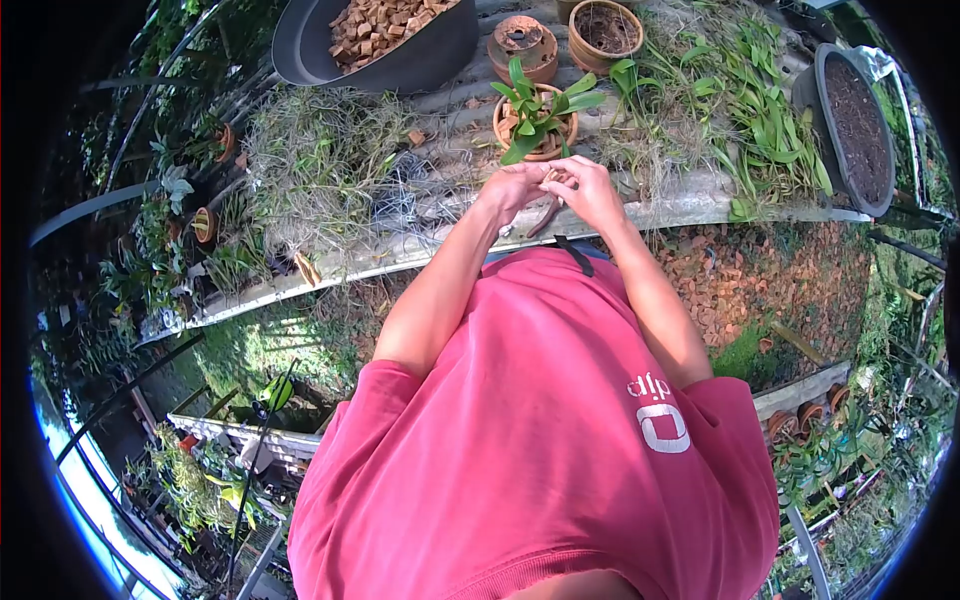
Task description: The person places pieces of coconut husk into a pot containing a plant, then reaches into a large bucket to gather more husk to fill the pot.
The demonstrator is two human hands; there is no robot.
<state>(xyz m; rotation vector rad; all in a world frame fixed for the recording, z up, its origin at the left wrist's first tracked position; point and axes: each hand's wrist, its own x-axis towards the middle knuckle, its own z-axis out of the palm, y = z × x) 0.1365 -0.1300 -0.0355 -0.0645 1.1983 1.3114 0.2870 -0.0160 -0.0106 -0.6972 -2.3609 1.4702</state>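
Observation:
My left hand [511, 190] and my right hand [588, 190] meet at the near edge of the bench. Their fingers are closed together around a small tan piece [550, 176], too small to name surely. Just beyond my fingertips stands a terracotta pot [571, 132] with a green leafy plant [533, 112] and chunks of tan material in it. A dark, reddish-brown curved object [543, 217] lies below my hands, partly hidden by them.
A big dark tub [430, 55] of tan chunks [380, 30] is at the back left. More terracotta pots [605, 35] stand behind the plant. Uprooted plants [765, 125] and wiry roots [320, 150] cover both sides of the corrugated bench. A tub of dark soil [860, 130] stands far right.

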